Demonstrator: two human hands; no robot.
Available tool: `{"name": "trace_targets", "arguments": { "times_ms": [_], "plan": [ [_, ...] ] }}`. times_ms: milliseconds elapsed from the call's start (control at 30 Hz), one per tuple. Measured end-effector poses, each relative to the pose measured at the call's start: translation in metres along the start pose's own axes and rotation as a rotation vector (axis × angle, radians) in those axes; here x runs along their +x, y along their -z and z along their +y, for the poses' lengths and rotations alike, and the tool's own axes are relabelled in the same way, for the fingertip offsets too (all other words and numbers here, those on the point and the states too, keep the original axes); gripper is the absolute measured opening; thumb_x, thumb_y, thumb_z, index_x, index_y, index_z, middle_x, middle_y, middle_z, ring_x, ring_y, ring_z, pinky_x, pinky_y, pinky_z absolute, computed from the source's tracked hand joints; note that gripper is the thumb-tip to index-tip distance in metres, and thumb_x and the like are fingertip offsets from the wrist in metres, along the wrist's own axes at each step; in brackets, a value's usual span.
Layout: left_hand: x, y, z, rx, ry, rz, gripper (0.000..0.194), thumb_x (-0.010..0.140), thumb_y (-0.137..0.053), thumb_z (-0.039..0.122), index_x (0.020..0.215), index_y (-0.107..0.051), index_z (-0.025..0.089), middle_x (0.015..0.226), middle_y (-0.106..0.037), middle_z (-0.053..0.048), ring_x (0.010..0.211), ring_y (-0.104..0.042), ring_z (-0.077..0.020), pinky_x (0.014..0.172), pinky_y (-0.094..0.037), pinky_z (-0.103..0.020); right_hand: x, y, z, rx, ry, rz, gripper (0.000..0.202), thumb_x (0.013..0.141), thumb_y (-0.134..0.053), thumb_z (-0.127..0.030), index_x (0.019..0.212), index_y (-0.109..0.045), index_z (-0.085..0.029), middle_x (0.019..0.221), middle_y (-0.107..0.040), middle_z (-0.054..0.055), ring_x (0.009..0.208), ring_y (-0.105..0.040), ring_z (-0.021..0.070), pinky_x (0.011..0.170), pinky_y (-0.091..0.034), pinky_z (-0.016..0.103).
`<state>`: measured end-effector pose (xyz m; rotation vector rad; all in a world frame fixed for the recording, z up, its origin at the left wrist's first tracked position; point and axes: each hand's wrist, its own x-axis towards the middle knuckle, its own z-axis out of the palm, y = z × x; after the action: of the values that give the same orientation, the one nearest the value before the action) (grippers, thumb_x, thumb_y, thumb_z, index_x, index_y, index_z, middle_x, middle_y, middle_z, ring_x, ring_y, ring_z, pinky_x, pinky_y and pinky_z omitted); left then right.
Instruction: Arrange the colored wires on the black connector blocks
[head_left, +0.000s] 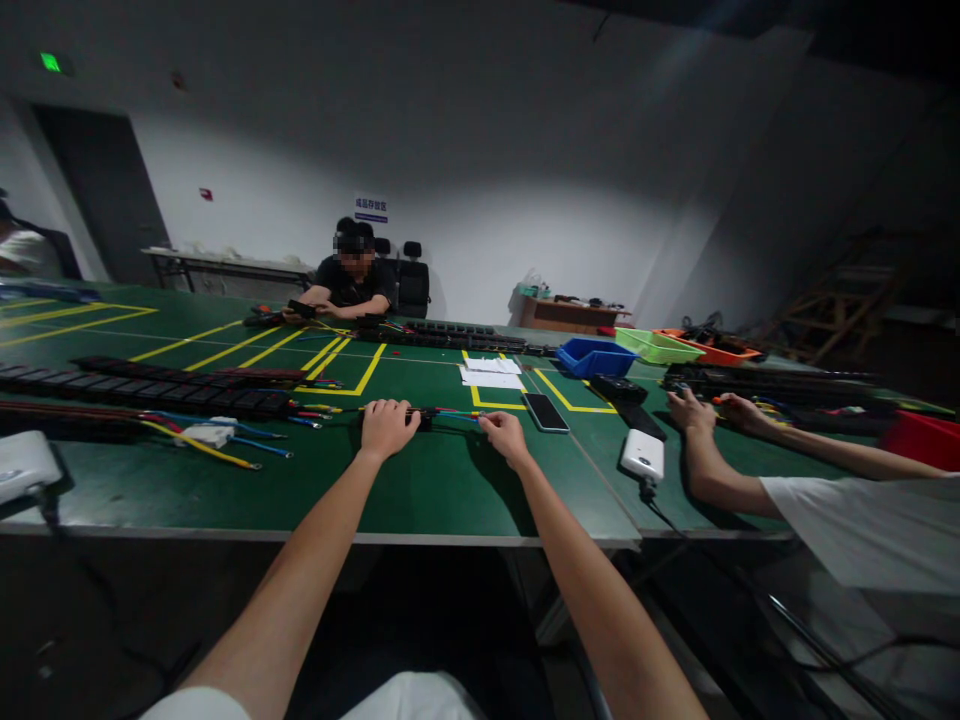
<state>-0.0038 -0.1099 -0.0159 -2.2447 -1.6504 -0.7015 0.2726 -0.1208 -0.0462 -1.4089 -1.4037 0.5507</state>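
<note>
My left hand [388, 430] is closed over a small black part [421, 420] on the green table [435, 500]. Thin coloured wires [452, 413], some blue and some red, run to the right from that part. At their far end my right hand [504, 437] pinches the wire tips between thumb and fingers. More wires stick out to the left of my left hand, close to the ends of long black ribbed strips [187, 393]. Just what lies beneath my left palm is hidden.
Right of my hands lie a phone [546, 412], a white device [643, 455] and a blue bin [596, 357]. White papers [491, 373] lie ahead. Another person's hands [694, 410] work at the right; a person in black [352, 280] sits across the table.
</note>
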Motion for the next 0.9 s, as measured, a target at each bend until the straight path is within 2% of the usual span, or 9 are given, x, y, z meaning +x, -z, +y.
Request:
{"name": "trace_targets", "arguments": {
  "times_ms": [133,267,433,567,700,900],
  "plan": [
    [0.0004,0.0003,-0.0008,-0.011,-0.010,-0.006,0.033,0.099,-0.061,0.044,0.117,-0.066,0.016,0.121,-0.066,-0.010,0.113,-0.063,-0.0246,0.101,-0.050,-0.051,-0.0022,0.0010,-0.0020,0.013,-0.010,0.010,0.036,0.079,-0.063,-0.050,0.082,-0.071,-0.015,0.070,-0.070,0.004,0.051,-0.059,0.0136,0.050,-0.043,0.023],
    [0.0008,0.0003,-0.0018,-0.019,-0.017,-0.013,0.034,0.099,-0.061,0.042,0.120,-0.065,0.016,0.124,-0.065,-0.010,0.111,-0.064,-0.0242,0.099,-0.053,-0.049,-0.0037,0.0017,-0.0049,0.021,0.000,-0.007,0.046,0.084,-0.057,-0.061,0.074,-0.068,-0.017,0.062,-0.067,0.004,0.050,-0.059,0.0143,0.048,-0.041,0.023],
    [0.0008,-0.0003,-0.0024,-0.030,-0.018,-0.020,0.035,0.099,-0.062,0.041,0.123,-0.063,0.017,0.127,-0.064,-0.010,0.113,-0.063,-0.0247,0.098,-0.053,-0.049,-0.0042,0.0015,-0.0056,0.039,-0.001,-0.022,0.049,0.086,-0.057,-0.063,0.074,-0.067,-0.016,0.063,-0.067,0.004,0.049,-0.059,0.0138,0.045,-0.040,0.022],
    [0.0006,0.0007,-0.0023,-0.035,-0.020,-0.025,0.035,0.099,-0.062,0.042,0.123,-0.064,0.017,0.126,-0.064,-0.010,0.112,-0.063,-0.0245,0.098,-0.053,-0.049,-0.0040,0.0009,-0.0052,0.066,-0.021,-0.006,0.045,0.085,-0.059,-0.060,0.083,-0.069,-0.016,0.071,-0.070,0.005,0.051,-0.060,0.0134,0.041,-0.040,0.021],
    [0.0006,0.0022,-0.0017,-0.035,-0.018,-0.027,0.035,0.099,-0.061,0.043,0.122,-0.064,0.017,0.126,-0.064,-0.010,0.112,-0.063,-0.0245,0.099,-0.052,-0.049,-0.0028,-0.0009,-0.0038,0.099,-0.035,0.004,0.041,0.083,-0.062,-0.050,0.100,-0.071,-0.014,0.080,-0.072,0.006,0.056,-0.063,0.0136,0.040,-0.040,0.019],
    [0.0001,0.0023,-0.0002,-0.024,-0.009,-0.021,0.036,0.099,-0.058,0.048,0.115,-0.066,0.017,0.120,-0.066,-0.009,0.112,-0.062,-0.0246,0.103,-0.047,-0.050,0.0012,-0.0021,-0.0003,0.116,-0.030,0.025,0.039,0.078,-0.063,-0.038,0.107,-0.070,-0.013,0.086,-0.071,0.005,0.054,-0.061,0.0115,0.050,-0.048,0.023]
  ]
}}
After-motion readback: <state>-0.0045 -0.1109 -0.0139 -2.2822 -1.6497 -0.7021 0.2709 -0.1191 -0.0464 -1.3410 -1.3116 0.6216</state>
